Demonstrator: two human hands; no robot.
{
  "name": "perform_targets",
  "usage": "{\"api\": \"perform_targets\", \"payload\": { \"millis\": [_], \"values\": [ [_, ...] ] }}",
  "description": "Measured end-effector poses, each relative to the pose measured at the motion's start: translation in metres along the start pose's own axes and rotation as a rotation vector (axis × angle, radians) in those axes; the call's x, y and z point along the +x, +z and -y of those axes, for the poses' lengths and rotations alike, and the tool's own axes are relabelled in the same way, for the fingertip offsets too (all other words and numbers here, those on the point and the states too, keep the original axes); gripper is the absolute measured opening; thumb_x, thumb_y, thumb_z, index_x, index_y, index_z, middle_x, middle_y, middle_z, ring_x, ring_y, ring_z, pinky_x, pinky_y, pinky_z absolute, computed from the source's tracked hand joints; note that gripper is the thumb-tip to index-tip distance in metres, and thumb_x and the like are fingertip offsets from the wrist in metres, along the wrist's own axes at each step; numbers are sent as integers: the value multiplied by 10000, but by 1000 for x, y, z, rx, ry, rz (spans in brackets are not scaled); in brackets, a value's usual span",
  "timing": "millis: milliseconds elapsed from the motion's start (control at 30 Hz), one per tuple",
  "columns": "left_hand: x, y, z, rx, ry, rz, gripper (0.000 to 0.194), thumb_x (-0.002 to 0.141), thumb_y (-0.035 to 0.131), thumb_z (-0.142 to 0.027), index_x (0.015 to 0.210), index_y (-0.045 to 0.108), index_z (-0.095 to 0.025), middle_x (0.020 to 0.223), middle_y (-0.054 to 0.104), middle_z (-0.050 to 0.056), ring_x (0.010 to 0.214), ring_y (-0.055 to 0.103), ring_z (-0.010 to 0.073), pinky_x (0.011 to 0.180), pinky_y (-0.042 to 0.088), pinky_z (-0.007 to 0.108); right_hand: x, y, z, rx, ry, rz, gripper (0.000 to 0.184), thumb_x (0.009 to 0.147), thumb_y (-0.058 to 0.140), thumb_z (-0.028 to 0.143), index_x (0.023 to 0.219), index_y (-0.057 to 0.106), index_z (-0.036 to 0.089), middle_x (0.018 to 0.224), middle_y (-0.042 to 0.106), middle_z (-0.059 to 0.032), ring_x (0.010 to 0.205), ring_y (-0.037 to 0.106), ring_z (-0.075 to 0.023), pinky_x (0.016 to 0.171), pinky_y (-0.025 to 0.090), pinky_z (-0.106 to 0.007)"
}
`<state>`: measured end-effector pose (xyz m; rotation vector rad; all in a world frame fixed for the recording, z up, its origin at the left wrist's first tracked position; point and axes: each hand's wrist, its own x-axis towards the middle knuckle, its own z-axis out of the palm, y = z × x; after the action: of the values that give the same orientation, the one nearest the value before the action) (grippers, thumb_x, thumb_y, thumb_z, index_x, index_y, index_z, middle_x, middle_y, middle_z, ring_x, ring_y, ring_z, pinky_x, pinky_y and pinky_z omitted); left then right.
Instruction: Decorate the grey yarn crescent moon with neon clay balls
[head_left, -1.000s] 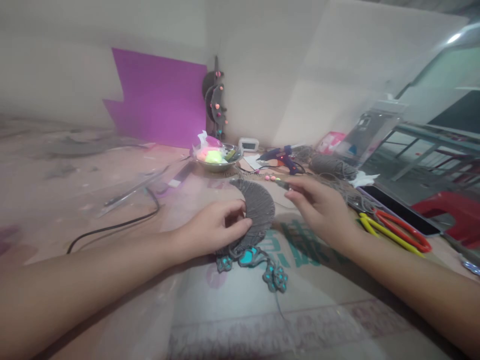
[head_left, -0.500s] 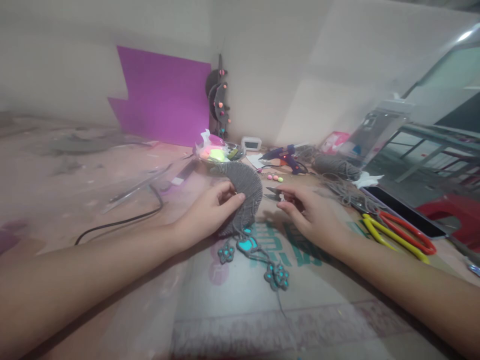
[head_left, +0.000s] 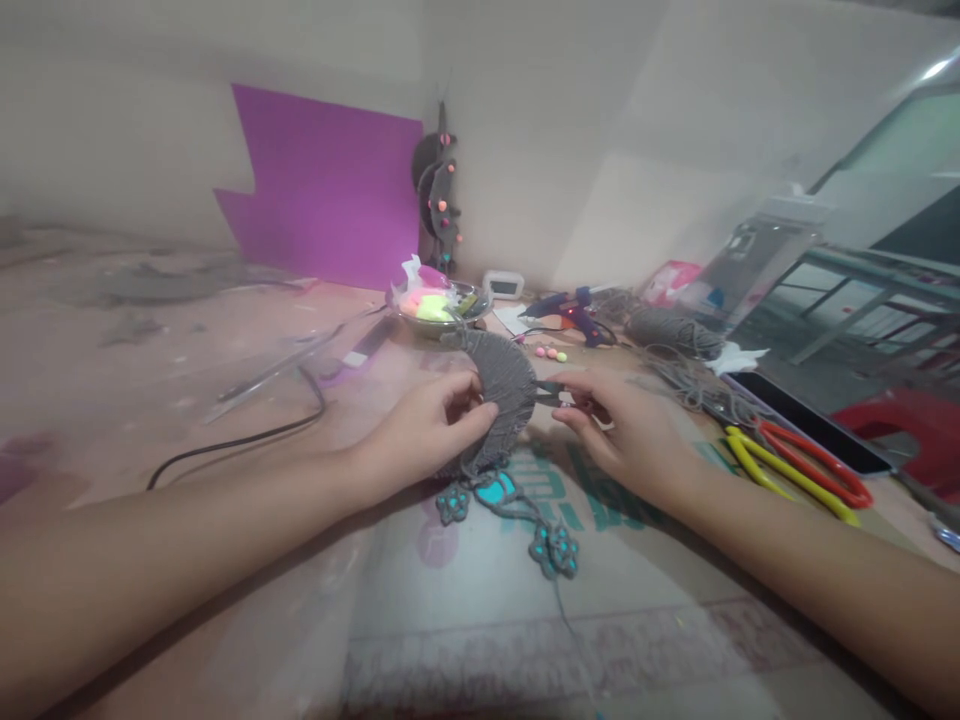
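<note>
At the desk (head_left: 247,320), left fingers (head_left: 474,426) pinch grey yarn crescent (head_left: 510,385), likely light and stiffish, best held by inner edge, right fingers (head_left: 589,383) clamped on small tool (head_left: 549,398)

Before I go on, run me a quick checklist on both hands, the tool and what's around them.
1. Left hand gripping the grey crescent: ok.
2. Right hand holding the two-bladed tool: ok.
3. Tool tips clear of the crescent's edge: cannot tell; they meet it in view.
4. Turquoise-and-grey pieces clear of the tool: ok.
5. Glue gun showing no light: not ok; a red light glows.
</note>
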<state>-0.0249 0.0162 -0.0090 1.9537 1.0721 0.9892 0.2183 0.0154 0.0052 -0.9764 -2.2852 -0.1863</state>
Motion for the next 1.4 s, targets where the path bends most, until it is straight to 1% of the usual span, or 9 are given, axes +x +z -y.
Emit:
{"api": "perform_targets", "payload": {
  "millis": [133, 300, 433, 567, 733, 900, 1067, 1233, 1400],
  "values": [
    [0, 0, 0, 31, -5, -18, 223, 891, 537, -342, 740, 508, -181, 695, 511, -23, 650, 496, 131, 595, 383, 257, 3, -5, 11, 101, 118, -52, 173, 887, 635, 339, 995, 600, 208, 681, 576, 11, 552, 501, -139, 527, 412, -264],
    [-1, 2, 1, 56, -8, -48, 235, 888, 546, -390, 779, 527, -183, 727, 560, -6, 661, 527, 146, 590, 401, 265, 12, 2, 21, 318, 332, 27, 192, 878, 627, 389, 812, 564, 220, 625, 519, 34, 526, 458, -124, 485, 359, -248],
    [-1, 4, 1, 87, 17, -56, 238, 877, 548, -378, 742, 503, -187, 697, 546, -12, 633, 509, 136, 560, 380, 256, 20, 7, 26, 413, 360, 65, 225, 835, 661, 404, 779, 542, 221, 633, 490, 43, 558, 443, -125, 514, 361, -251],
    [-4, 7, 1, 95, 61, -38, 229, 875, 554, -358, 732, 491, -189, 685, 548, -22, 612, 495, 120, 541, 370, 243, 25, 10, 30, 401, 378, 48, 360, 781, 699, 442, 695, 423, 227, 624, 427, 53, 571, 398, -121, 510, 325, -244],
    [-4, 7, -1, 91, 60, 14, 193, 872, 546, -318, 735, 503, -190, 668, 556, -27, 590, 496, 115, 528, 375, 238, 23, 17, 28, 506, 475, 72, 327, 791, 684, 438, 766, 434, 228, 660, 463, 53, 593, 442, -122, 535, 384, -240],
    [-3, 5, -2, 80, 53, 24, 177, 870, 547, -318, 753, 533, -185, 701, 566, -17, 629, 511, 127, 559, 393, 245, 21, 14, 29, 576, 400, 190, 256, 902, 528, 376, 704, 494, 217, 609, 482, 37, 558, 455, -125, 502, 387, -232],
    [-2, 4, 1, 61, 21, 7, 184, 877, 544, -319, 753, 527, -184, 700, 543, -24, 642, 500, 126, 579, 385, 246, 17, 11, 20, 449, 353, 124, 285, 942, 460, 365, 707, 535, 222, 620, 521, 20, 594, 505, -154, 549, 417, -260],
    [1, 4, 2, -5, -27, -46, 215, 883, 552, -340, 744, 499, -184, 701, 508, -28, 648, 489, 123, 579, 382, 245, 17, 12, 7, 452, 424, 39, 284, 942, 475, 403, 790, 618, 211, 700, 614, -11, 646, 563, -174, 604, 466, -292],
    [4, 1, 0, -229, -151, -86, 263, 922, 525, -398, 774, 427, -204, 606, 427, -71, 502, 401, 85, 469, 319, 214, 12, 12, 3, 579, 493, -16, 327, 949, 478, 516, 822, 537, 221, 623, 443, 40, 516, 407, -131, 478, 377, -264]
  ]
}}
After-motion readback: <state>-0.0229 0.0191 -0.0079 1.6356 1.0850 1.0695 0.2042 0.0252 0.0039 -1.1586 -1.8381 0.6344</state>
